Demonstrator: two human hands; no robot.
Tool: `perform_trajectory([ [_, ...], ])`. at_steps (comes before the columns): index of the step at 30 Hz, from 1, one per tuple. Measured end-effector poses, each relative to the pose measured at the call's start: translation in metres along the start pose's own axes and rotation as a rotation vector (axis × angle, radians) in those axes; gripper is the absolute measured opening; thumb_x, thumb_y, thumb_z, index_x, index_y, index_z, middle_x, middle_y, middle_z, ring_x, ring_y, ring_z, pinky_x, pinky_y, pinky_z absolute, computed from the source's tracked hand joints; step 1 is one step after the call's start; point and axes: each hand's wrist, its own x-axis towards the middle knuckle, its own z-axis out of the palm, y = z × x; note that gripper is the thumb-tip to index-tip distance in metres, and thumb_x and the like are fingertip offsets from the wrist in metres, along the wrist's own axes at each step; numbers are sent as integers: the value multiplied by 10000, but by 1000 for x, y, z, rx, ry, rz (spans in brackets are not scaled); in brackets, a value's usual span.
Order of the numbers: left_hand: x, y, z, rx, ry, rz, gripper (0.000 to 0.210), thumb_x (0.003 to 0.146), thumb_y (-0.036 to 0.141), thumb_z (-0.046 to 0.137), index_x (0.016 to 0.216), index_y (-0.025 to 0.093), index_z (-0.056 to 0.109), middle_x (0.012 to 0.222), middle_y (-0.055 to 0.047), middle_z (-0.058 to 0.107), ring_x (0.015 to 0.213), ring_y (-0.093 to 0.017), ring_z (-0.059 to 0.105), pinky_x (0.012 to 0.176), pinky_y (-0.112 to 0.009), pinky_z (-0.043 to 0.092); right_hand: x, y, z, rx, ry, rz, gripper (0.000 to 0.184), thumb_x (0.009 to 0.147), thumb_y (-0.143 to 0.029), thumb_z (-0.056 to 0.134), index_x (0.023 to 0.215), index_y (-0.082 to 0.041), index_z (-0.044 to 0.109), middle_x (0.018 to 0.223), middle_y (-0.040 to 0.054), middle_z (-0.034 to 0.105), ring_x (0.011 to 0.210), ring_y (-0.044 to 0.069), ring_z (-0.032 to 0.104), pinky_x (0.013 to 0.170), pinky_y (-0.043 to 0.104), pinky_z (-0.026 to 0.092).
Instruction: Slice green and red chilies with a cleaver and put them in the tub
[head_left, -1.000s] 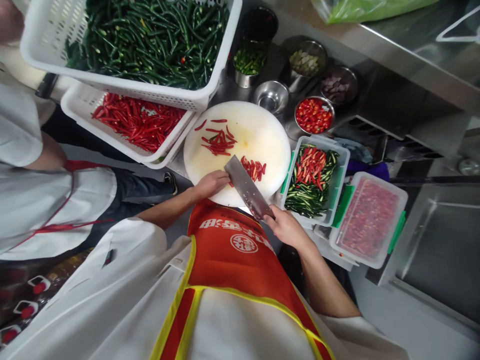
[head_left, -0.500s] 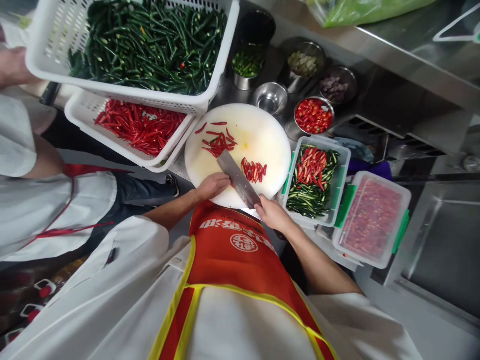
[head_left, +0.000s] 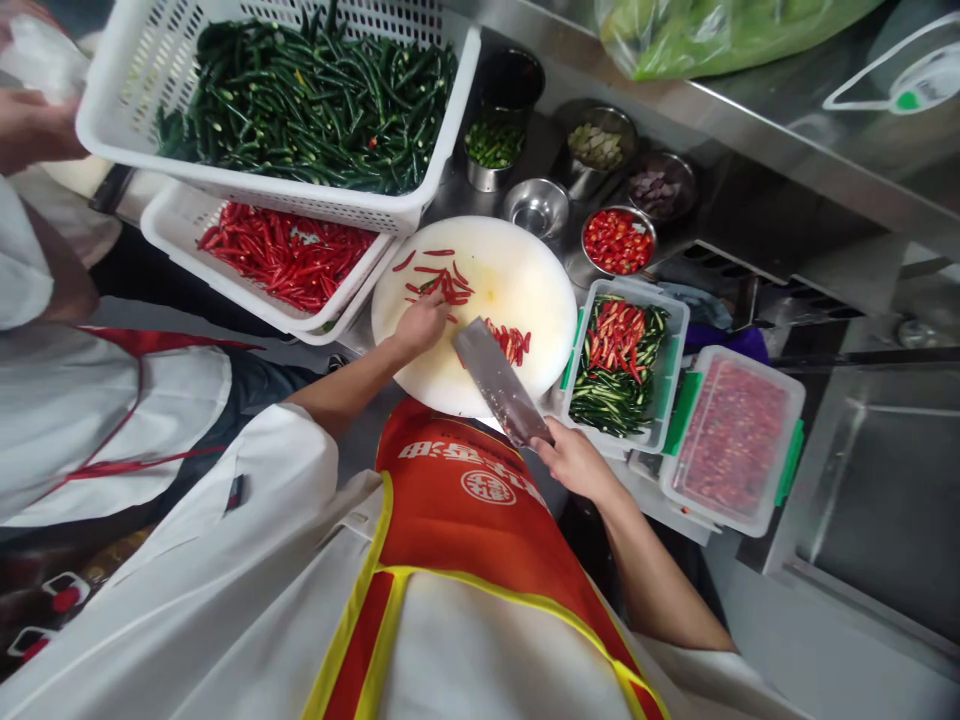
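On the round white cutting board point(head_left: 525, 250) lie several whole red chili peppers point(head_left: 456, 280) at the upper left and a row of cut red chilies point(head_left: 516, 343) right of the middle. My left hand point(head_left: 422, 322) reaches onto the whole ones, its fingers pinched together at a red chili pepper, partly hidden by the hand. My right hand point(head_left: 574, 455) grips the handle of a cleaver point(head_left: 499, 380), its broad blade slanting over the board's lower part, just left of the cut row. Small bits cling to the blade.
White baskets of green chilies point(head_left: 322, 110) and red chilies point(head_left: 289, 260) stand left. Behind are metal cups, one with chopped red chilies point(head_left: 619, 241). An open plastic box point(head_left: 622, 360) of cut chilies and a lidded box point(head_left: 735, 440) stand right. A co-worker's hand point(head_left: 34, 130) shows far left.
My left hand has moved from beside the blade up and forward to the whole chilies. The cleaver has shifted slightly right and toward me, with my right hand still on its handle.
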Motion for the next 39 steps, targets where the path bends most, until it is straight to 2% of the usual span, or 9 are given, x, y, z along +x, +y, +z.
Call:
perform_trajectory([
  [3, 5, -1, -5, 162, -100, -6, 274, 933, 134, 405, 905, 101, 676, 1049, -150, 593, 913, -227, 586, 772, -329, 471, -1, 0, 10, -31, -9, -52, 227, 939, -345, 432, 1018, -209, 596, 621, 0, 624, 597, 192, 614, 599, 271, 392],
  [6, -3, -1, -7, 196, -108, 66, 273, 937, 148, 410, 877, 110, 673, 1030, -146, 584, 913, -233, 567, 765, -336, 456, 4, 7, 14, -10, 15, -11, 236, 938, -351, 431, 1029, -210, 596, 639, 2, 634, 616, 197, 622, 596, 268, 389],
  [12, -47, 18, 1, -8, -150, 349, 332, 1000, 250, 378, 929, 154, 688, 958, -98, 613, 893, -199, 556, 798, -320, 462, 10, 8, 11, -104, 84, 27, 240, 947, -332, 413, 1068, -199, 571, 676, 22, 646, 642, 206, 618, 593, 268, 354],
  [17, -70, 31, 13, -166, -60, 369, 380, 1026, 297, 327, 1039, 170, 685, 1088, -83, 662, 974, -172, 589, 901, -320, 490, 6, -9, 7, -243, 52, -15, 176, 951, -306, 431, 1009, -203, 560, 788, 59, 682, 754, 214, 641, 639, 272, 338],
  [25, -67, 20, 30, -239, 5, 404, 368, 1023, 318, 350, 1017, 164, 684, 1076, -114, 686, 1001, -185, 607, 919, -344, 502, 11, -21, 3, -264, -27, -10, 186, 958, -299, 404, 1030, -186, 533, 860, 92, 702, 801, 213, 662, 653, 267, 363],
  [31, -68, 26, 31, -161, -63, 449, 355, 1014, 277, 353, 992, 166, 690, 1071, -125, 686, 1012, -198, 601, 943, -346, 491, 7, 4, -2, -174, -77, -36, 254, 934, -371, 379, 1013, -209, 558, 787, 82, 707, 716, 251, 681, 590, 302, 411],
  [33, -66, 26, 30, -128, -68, 445, 348, 1012, 272, 362, 978, 166, 692, 1064, -126, 683, 1007, -195, 595, 951, -338, 483, 15, 10, 1, -168, -49, -83, 254, 921, -389, 397, 999, -220, 570, 786, 85, 705, 744, 265, 692, 603, 310, 435],
  [36, -66, 25, 27, -120, -63, 451, 323, 1006, 263, 387, 976, 159, 691, 1056, -129, 684, 994, -196, 595, 945, -337, 484, 36, -2, 15, -214, 3, -98, 244, 935, -341, 360, 994, -196, 547, 843, 127, 706, 839, 278, 698, 672, 320, 452],
  [39, -69, 25, 25, -159, -41, 473, 304, 1001, 256, 406, 992, 146, 690, 1051, -133, 687, 1008, -195, 604, 942, -333, 492, 51, -20, 24, -258, 36, -82, 239, 946, -307, 336, 994, -171, 527, 855, 138, 700, 841, 264, 693, 706, 316, 444],
])
